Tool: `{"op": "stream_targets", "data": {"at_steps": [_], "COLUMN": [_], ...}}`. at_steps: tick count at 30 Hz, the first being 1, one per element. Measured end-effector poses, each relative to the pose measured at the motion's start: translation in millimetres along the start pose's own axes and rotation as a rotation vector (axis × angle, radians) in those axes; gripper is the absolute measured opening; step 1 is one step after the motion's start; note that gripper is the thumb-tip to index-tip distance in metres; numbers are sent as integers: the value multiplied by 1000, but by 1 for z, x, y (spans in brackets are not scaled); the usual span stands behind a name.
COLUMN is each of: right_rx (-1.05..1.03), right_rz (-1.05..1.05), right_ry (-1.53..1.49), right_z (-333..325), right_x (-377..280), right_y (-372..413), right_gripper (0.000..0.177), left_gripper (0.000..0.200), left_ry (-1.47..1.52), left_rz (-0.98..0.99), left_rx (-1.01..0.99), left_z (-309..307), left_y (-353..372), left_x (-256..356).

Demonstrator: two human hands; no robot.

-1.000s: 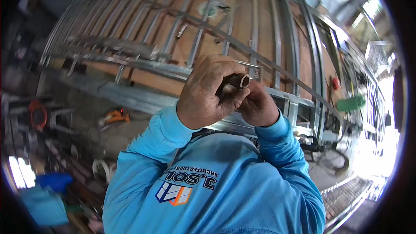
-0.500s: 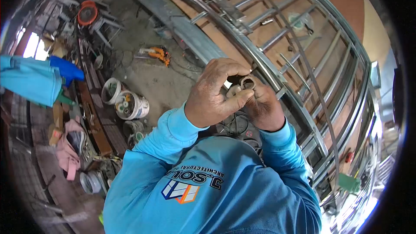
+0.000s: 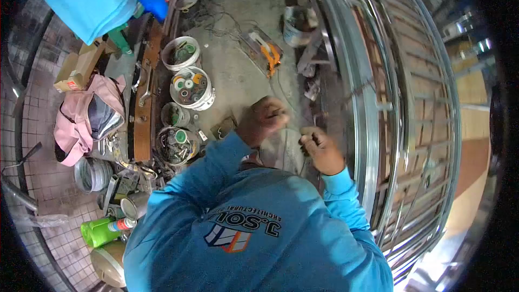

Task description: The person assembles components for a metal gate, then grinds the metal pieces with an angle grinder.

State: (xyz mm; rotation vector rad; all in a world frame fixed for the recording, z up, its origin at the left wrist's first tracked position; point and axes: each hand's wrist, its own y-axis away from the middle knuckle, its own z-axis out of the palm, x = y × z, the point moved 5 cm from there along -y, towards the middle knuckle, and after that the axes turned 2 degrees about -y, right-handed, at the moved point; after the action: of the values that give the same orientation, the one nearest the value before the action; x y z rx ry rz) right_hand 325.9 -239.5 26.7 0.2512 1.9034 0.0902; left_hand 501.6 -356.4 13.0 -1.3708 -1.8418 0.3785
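My left hand (image 3: 265,120) is held out over the floor with its fingers curled in, partly smeared by motion. Whatever sits in those fingers is too dark and small to name. Lower and to the right, my right hand (image 3: 320,148) is also closed, thumb against fingers, with a small dark bit at the fingertips that I cannot make out. A gap separates the two hands. The ring-shaped piece seen earlier does not show clearly in either one.
Buckets of discs and hardware (image 3: 193,87) stand left of my hands. An orange tool (image 3: 270,57) lies on the floor ahead. Long metal frames (image 3: 421,130) run along the right. At left are a pink bag (image 3: 81,113) and a light blue cloth (image 3: 89,2).
My hands have come apart; before, they were together around a small ring-shaped piece. The view has swung left, showing more of the buckets and bag.
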Motion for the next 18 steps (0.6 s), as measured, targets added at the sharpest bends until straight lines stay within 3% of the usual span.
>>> {"op": "stream_targets", "data": {"at_steps": [2,3,5,7,9,11,12,14,16,18], "right_rx": [-101,-146,-199,-227,-201,-257,-285,-287,-303,-297], "right_rz": [52,65,77,86,27,82,61,78,21,34], "right_ry": [-12,-14,-58,-142,-156,-111,-87,-213,-201,-178], "right_z": [21,31,44,54,62,63,62,63,59,57], "right_x": [18,20,15,10,2,-21,-23,-23,-26,-15], "right_y": [-51,-74,-122,-164,-204,-239,-259,-300,-348,-400], "right_gripper": [22,21,21,22,23,23,22,22,23,24], "left_gripper": [31,31,33,36,34,34,34,35,37,38], "left_ry": [769,762,890,744,428,338,400,649,1014,1127], "left_rz": [-1205,-1068,-1319,-1423,-1110,-914,-877,-986,-1218,-1222], "left_rx": [-1,73,199,205,172,201,252,336,424,465], "left_z": [-17,-23,-48,-72,-62,-65,-72,-82,-90,-108], "left_y": [37,59,73,78,113,115,101,79,48,14], "left_x": [-59,-80,-107,-129,-185,-219,-233,-256,-291,-317]}}
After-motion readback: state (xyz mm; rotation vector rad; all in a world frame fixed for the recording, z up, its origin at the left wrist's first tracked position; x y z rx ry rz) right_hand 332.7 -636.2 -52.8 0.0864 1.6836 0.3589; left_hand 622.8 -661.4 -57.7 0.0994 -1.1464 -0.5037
